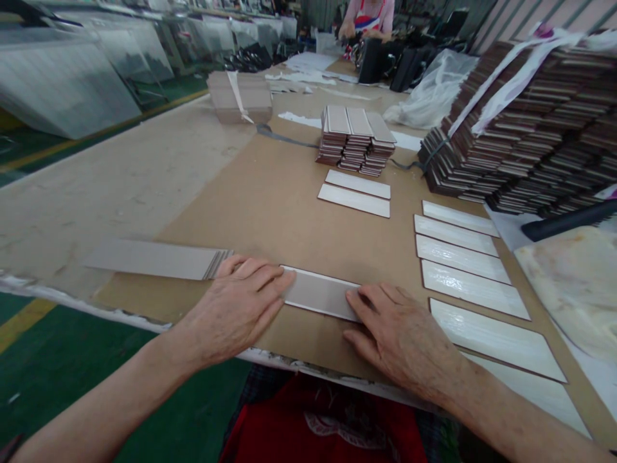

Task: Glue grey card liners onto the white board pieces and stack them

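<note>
A narrow grey board with a pale, glossy border (321, 294) lies flat on the brown table covering in front of me. My left hand (241, 299) rests over its left end, palm down with the fingers laid flat. The same hand's knuckles are beside a fanned stack of grey cardboard strips (159, 257). My right hand (395, 321) touches the board's right end with its fingertips, the thumb spread away near the front edge. Part of each board end is hidden under the fingers.
Several glossy white strips (472, 276) lie in a column at right, with two more white strips (357, 193) ahead. Beyond them are stacked panels (357, 138), a tall strapped pile (530, 128) and a tied grey bundle (241, 96). A person (369, 19) works at the far end.
</note>
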Action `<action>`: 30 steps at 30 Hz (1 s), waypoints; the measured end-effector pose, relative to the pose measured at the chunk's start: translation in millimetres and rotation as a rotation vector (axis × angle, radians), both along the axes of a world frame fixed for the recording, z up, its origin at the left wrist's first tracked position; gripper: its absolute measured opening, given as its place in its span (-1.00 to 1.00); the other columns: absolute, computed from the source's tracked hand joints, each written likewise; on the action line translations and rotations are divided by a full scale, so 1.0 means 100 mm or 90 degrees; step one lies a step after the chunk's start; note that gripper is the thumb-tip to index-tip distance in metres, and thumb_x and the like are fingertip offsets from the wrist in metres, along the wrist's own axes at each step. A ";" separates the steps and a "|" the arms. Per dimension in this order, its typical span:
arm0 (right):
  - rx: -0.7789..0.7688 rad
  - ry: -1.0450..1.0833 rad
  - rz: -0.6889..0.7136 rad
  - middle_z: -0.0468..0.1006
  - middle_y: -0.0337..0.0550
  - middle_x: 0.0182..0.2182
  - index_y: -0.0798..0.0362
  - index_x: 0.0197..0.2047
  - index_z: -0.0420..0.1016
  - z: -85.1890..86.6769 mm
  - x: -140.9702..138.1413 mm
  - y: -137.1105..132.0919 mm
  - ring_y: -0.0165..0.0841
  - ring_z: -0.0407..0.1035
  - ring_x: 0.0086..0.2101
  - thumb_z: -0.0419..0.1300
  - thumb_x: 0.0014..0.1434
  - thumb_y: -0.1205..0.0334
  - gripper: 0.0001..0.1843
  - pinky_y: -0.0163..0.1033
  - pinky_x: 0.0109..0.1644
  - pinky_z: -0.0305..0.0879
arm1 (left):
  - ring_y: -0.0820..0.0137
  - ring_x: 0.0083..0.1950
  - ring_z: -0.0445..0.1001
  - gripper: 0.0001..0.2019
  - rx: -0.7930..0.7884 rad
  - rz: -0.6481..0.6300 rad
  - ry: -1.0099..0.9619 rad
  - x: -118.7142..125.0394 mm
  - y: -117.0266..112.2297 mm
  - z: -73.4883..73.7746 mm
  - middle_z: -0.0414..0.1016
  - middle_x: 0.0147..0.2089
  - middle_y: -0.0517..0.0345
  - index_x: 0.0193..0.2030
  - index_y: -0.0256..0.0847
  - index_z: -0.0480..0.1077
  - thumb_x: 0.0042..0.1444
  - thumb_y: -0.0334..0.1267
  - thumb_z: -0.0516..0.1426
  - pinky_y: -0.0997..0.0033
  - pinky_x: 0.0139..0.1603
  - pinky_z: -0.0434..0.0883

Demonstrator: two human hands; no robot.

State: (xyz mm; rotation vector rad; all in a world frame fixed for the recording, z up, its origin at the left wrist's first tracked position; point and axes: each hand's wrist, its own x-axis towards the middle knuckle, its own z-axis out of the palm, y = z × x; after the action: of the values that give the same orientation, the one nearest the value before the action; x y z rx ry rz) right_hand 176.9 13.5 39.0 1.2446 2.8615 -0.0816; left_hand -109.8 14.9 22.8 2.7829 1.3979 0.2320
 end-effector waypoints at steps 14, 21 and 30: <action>0.080 -0.018 -0.027 0.43 -0.08 0.18 0.09 0.25 0.34 -0.12 0.33 -0.15 -0.06 0.23 0.09 0.07 0.35 -0.10 -0.44 0.13 0.14 0.14 | 0.04 0.10 0.37 -0.62 0.034 0.004 0.063 0.05 -0.03 -0.03 0.44 0.05 -0.03 0.19 0.00 0.34 0.31 0.02 0.07 -0.26 0.24 0.09; 0.125 -0.010 -0.082 0.32 -0.01 0.29 0.14 0.15 0.44 0.00 0.61 -0.12 -0.03 0.17 0.19 -0.04 0.41 -0.02 -0.51 0.14 0.22 0.14 | 0.06 0.08 0.38 -0.61 0.032 -0.016 0.036 -0.01 0.00 -0.11 0.43 0.04 -0.04 0.19 0.02 0.36 0.30 0.06 0.05 -0.23 0.22 0.12; -0.002 0.008 0.015 0.04 0.04 0.41 0.19 0.43 0.06 -0.18 0.41 -0.26 -0.11 -0.04 0.36 0.07 0.32 -0.17 -0.19 0.13 0.38 0.05 | 0.07 0.11 0.35 -0.57 -0.002 -0.046 0.023 -0.05 0.00 -0.09 0.40 0.08 -0.03 0.23 0.05 0.34 0.27 0.06 0.10 -0.19 0.23 0.14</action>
State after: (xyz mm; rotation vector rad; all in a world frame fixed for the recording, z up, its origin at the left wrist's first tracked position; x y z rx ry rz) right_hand 218.3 -12.4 21.0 1.2140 2.8854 -0.0932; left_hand -114.3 14.8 13.6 2.8411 1.3011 0.1793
